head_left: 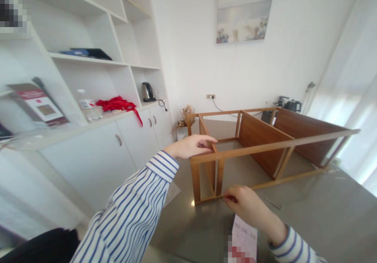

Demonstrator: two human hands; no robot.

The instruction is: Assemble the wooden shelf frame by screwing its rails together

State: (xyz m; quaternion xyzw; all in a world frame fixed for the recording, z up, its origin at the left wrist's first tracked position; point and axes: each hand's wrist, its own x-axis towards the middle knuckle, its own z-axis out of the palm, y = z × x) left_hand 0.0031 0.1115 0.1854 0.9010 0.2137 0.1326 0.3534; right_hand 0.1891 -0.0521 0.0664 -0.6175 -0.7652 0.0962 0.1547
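A wooden shelf frame (256, 150) lies on its side on the glossy grey table (309, 212), its brown panels standing upright inside it. My left hand (193, 145) is closed over the frame's near top corner, fingers curled around the end slat. Lower down, my right hand (246, 204) is held in a pinch beside the near bottom rail. Whatever is between its fingertips, if anything, is too small to make out. Just right of that hand, a thin bent metal rod like a hex key (273, 203) rests on the table.
Below my right hand lies a phone (244, 235) showing a timer. A white cabinet with shelves (97, 153) runs along the left, bearing a kettle (147, 92), red cloth (118, 104) and a plastic bottle (90, 106). Dried flowers (187, 115) stand behind the frame's left end.
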